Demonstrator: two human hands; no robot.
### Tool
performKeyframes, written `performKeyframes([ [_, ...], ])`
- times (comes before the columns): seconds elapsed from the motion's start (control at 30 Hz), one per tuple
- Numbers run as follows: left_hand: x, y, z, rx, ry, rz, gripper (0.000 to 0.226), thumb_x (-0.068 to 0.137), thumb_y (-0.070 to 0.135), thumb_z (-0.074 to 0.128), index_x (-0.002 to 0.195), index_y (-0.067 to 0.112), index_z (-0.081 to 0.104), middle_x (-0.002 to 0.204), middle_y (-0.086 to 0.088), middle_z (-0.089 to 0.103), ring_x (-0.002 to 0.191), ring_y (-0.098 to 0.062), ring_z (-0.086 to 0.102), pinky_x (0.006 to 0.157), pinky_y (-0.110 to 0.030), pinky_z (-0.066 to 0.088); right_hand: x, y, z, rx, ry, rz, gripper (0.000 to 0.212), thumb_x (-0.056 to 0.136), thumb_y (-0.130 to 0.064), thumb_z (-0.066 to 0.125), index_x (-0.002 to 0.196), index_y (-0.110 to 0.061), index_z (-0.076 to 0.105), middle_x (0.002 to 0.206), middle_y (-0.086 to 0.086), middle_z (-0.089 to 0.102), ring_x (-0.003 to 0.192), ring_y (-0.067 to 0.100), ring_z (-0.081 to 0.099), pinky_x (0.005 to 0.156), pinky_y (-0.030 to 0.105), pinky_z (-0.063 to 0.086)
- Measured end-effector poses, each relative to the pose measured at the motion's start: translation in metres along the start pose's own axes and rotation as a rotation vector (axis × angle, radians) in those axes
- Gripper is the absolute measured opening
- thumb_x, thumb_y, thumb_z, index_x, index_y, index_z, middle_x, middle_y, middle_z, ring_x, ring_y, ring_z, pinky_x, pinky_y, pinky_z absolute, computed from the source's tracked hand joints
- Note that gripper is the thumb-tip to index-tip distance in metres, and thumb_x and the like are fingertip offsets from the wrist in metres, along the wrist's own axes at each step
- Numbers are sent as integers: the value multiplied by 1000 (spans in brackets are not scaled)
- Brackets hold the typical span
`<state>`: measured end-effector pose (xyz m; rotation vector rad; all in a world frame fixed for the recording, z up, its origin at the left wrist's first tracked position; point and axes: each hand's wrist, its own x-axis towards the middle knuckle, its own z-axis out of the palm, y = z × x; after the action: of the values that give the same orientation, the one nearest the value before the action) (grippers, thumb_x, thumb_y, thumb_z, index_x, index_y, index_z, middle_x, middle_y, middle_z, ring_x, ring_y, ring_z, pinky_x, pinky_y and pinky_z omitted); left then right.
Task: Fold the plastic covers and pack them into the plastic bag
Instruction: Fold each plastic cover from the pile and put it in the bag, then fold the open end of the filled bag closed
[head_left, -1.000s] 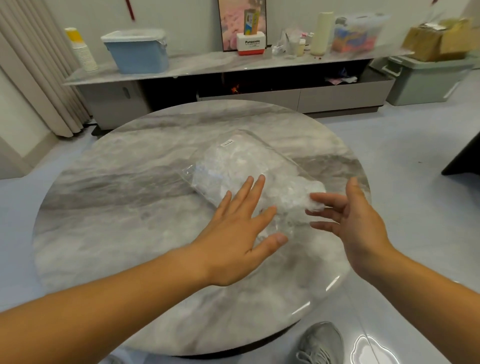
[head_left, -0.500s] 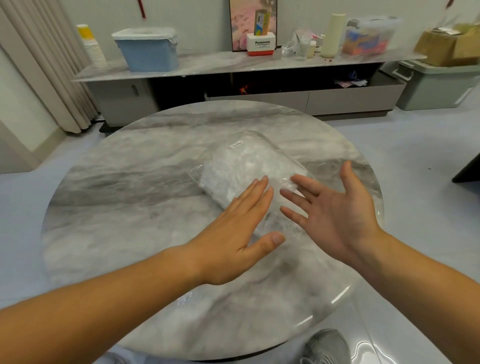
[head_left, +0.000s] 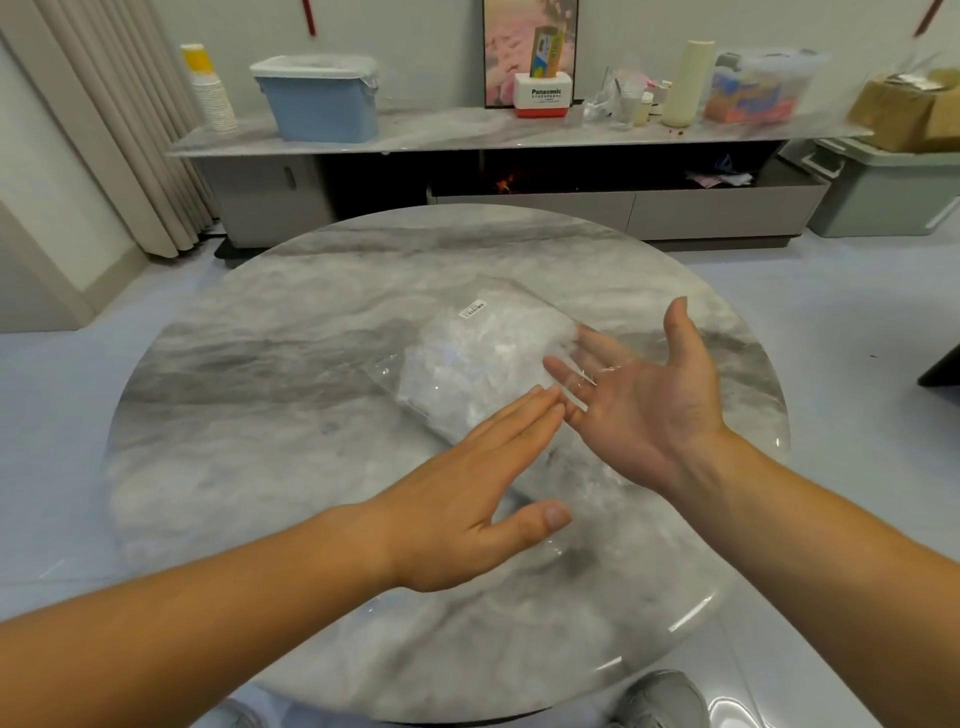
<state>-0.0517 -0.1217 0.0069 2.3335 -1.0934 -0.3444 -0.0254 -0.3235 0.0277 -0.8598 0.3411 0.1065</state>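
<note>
I saw the clear plastic bag, packed with crumpled covers, lying on the round marble surface. My left grip hovered flat, fingers straight, by its near end; my right grip faced palm up, fingers spread, touching the bag's side.

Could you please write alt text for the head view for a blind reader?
A person's open left hand, palm down, and right hand, palm up, nearly touch fingertips at a stuffed clear plastic bag on a round marble table.
</note>
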Motion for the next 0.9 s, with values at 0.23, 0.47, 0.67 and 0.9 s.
performKeyframes([
  [0.23,-9,-11,-5,82,-11,-51,82,94,71,25,160,32,-3,164,23,-17,146,9,-21,124,-23,-3,-13,-1,-14,89,-36,60,87,90,-76,44,143,-8,52,153,22,44,130,37,57,108,50,46],
  [0.47,-12,-10,-2,204,-40,-52,86,91,74,22,159,31,-8,163,20,-22,145,8,-27,126,-30,-4,-45,3,-34,222,16,55,74,93,-61,56,139,-3,54,141,31,54,125,48,59,111,53,44],
  [0.67,-18,-24,-2,390,-30,55,84,95,75,29,162,29,6,166,10,-21,150,-6,-25,127,-43,0,-63,0,-40,-213,104,-23,44,103,-40,50,113,2,60,109,28,72,101,42,72,92,49,55],
  [0.9,-19,-14,7,662,78,337,59,96,69,44,123,22,68,168,-16,8,156,-29,-3,124,-56,12,-60,-11,-70,-1376,-11,-379,49,98,-57,47,80,-20,73,82,-1,67,80,11,64,78,36,55],
])
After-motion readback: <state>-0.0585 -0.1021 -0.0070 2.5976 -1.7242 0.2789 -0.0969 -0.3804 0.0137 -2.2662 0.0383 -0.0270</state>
